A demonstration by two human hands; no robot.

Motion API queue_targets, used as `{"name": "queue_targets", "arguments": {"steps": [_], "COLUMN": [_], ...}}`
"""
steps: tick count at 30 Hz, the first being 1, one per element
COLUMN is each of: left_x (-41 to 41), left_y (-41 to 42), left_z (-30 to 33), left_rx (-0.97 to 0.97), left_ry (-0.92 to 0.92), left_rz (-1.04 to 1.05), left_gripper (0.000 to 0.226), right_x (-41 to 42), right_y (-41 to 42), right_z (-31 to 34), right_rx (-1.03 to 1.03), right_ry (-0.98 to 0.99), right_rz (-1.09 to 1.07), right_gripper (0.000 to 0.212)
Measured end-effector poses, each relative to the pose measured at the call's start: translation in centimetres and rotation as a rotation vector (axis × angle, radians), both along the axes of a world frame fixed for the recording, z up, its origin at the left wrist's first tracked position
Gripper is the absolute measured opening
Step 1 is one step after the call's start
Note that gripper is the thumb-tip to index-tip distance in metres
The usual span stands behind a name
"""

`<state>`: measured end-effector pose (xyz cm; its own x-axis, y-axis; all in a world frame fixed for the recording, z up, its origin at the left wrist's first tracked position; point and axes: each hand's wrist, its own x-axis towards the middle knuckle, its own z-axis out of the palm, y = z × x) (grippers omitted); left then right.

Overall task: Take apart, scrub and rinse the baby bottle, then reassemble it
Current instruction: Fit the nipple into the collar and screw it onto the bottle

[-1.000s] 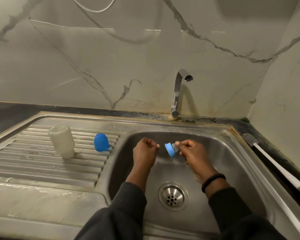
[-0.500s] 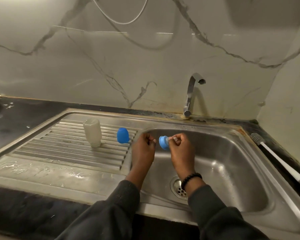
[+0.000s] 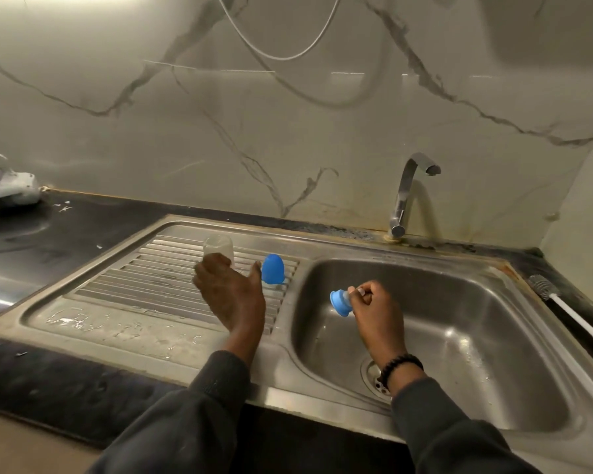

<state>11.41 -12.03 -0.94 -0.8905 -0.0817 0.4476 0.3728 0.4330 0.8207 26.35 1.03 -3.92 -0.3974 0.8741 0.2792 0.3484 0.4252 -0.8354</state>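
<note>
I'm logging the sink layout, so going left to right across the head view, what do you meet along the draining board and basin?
Clear bottle body → left hand → blue cap → blue collar with teat → right hand → tap → bottle brush.

No legible text, label, brand, number or sign is showing on the bottle point(image 3: 218, 247), the blue cap point(image 3: 273, 268), the sink point(image 3: 329, 241) or the wall point(image 3: 288, 131).
</note>
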Motion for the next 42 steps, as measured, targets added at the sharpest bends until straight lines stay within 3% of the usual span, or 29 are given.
{"name": "queue_targets", "arguments": {"steps": [3,8,14,20,24,29,34,39,41,42], "left_x": [-2.0,-5.2,-7.0,-5.0,-1.6,2.8,7.1,9.0,8.8,8.7], "left_y": [-0.9,-1.3,-1.5,-1.1,0.6,4.0,8.2,11.9,12.5,12.7], "left_z": [0.5,0.4,0.5,2.0,3.0,2.2,0.0,-2.4,-2.3,-2.2], "left_rx": [-0.069,-0.127,-0.099,-0.039,0.128,0.223,0.31,0.25,0.26,0.19], "left_ry": [-0.056,-0.06,-0.074,0.024,0.038,-0.278,-0.624,-0.834,-0.871,-0.796], "left_rz": [0.091,0.007,-0.155,-0.093,-0.353,-0.718,-0.943,-0.964,-1.061,-1.064], "left_gripper": [0.077,0.097,0.079,0.066,0.067,0.069,0.066,0.075,0.064,0.05], "right_x": [-0.1,-0.4,-0.4,-0.1,1.1,5.4,9.6,9.7,9.4,9.4], "right_y": [0.2,0.6,1.0,1.8,2.9,6.2,9.7,11.1,11.5,11.8], "right_z": [-0.2,-0.5,-0.6,-0.9,-0.4,0.2,-0.2,-0.5,-0.5,-0.6], "right_rx": [0.008,-0.003,-0.027,-0.2,-0.373,-0.391,-0.401,-0.425,-0.382,-0.368], "right_ry": [-0.022,-0.089,-0.059,0.072,0.214,0.24,0.247,0.23,0.204,0.19], "right_rz": [0.012,0.098,0.121,0.093,-0.003,-0.132,-0.25,-0.253,-0.244,-0.247], "right_gripper": [0.018,0.017,0.019,0.017,0.011,0.012,0.012,0.016,0.018,0.019]}}
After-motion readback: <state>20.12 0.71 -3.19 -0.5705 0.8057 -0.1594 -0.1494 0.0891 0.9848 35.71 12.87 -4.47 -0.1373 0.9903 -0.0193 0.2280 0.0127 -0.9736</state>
